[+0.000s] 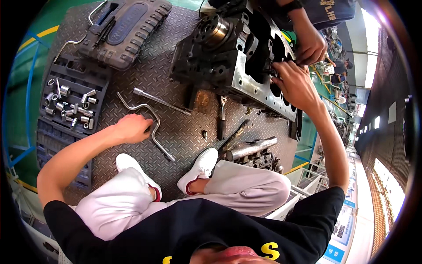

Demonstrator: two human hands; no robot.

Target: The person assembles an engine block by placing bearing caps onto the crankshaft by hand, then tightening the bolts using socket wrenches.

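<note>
My left hand (134, 128) hovers low over the plate with the thumb and fingers apart. Its fingertips are right beside the bend of a chrome speed handle (143, 106); whether they touch it I cannot tell. On the greasy engine block (241, 72), my right hand (294, 83) is closed at the bores, its fingertips on something dark that I cannot make out. A co-worker's hand (313, 47) works close beside it on the block's far side. Beyond the speed handle lies a long chrome extension bar (161, 101).
At the left lies a socket tray (74, 72) with several loose sockets, beside a dark tool case (125, 33). A ratchet (222, 110), a metal shaft (251, 148) and greasy parts (263, 161) lie before the block. My shoes (202, 169) rest on the tread plate (112, 154).
</note>
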